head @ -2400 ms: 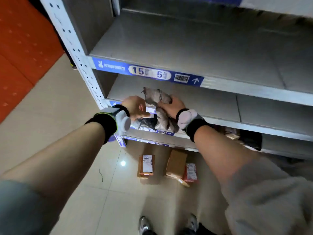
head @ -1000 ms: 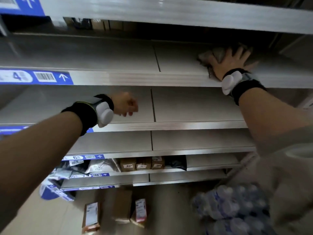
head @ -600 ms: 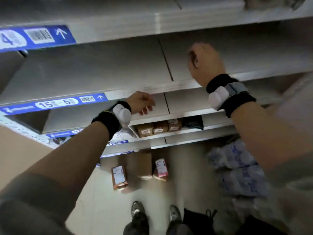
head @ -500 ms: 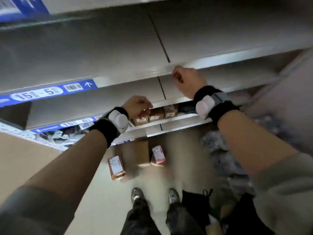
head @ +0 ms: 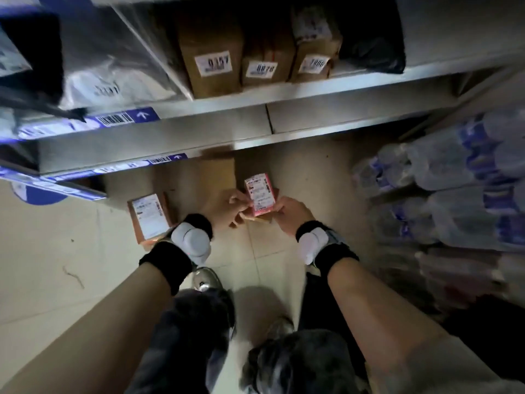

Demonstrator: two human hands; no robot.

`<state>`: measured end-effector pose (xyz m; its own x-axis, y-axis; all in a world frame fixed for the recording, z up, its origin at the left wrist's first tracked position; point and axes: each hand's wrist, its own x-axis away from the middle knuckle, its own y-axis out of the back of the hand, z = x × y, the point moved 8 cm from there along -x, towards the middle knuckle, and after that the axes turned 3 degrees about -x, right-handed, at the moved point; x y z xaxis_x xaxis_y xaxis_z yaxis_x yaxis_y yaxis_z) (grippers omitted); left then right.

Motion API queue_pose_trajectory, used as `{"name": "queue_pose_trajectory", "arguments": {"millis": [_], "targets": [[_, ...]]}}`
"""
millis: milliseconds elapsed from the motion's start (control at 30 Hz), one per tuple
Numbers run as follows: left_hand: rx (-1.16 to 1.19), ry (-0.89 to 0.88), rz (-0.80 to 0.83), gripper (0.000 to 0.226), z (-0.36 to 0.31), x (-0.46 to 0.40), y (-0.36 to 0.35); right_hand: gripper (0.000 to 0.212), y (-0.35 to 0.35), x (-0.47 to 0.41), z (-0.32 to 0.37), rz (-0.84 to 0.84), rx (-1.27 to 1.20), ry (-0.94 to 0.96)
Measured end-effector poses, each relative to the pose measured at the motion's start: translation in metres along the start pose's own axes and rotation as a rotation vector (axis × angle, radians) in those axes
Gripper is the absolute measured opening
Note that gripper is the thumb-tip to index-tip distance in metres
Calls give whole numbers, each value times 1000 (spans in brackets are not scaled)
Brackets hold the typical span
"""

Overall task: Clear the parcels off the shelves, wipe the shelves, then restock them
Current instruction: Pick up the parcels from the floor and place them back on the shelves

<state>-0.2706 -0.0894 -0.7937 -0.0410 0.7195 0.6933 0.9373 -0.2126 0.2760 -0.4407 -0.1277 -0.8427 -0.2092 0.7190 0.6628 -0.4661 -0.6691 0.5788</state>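
The left hand (head: 230,207) and right hand (head: 289,213) together grip a pink parcel (head: 260,194) above the floor (head: 56,251), probably lifting it for restocking.

We see a dim, grainy scene in which the pale floor (head: 56,251) catches the most light, while the shelf (head: 312,89) recesses fall into deep shadow. The bottled-water packs (head: 454,194) at right and the bags (head: 42,66) at upper left smear with motion blur. Wide-angle distortion bends the shelf edges, and the corners darken.
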Motion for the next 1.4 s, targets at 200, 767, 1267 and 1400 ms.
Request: {"name": "queue_pose_trajectory", "arguments": {"millis": [200,767,1267,1400], "targets": [[-103,-114,-20,12,39,-120,-38,54,-80,-125,-67,-194,-15,53],[-548,-180,-291,57,9,-169,-24,90,-35,-222,-45,-266,-430,171],[-120,-225,-330,67,-9,-175,-17,86,-25,-255,-77,-185,-986,146],[101,-191,-262,50,-6,-177,-12,83,-76,-251,-92,-205,-50,84]]}}
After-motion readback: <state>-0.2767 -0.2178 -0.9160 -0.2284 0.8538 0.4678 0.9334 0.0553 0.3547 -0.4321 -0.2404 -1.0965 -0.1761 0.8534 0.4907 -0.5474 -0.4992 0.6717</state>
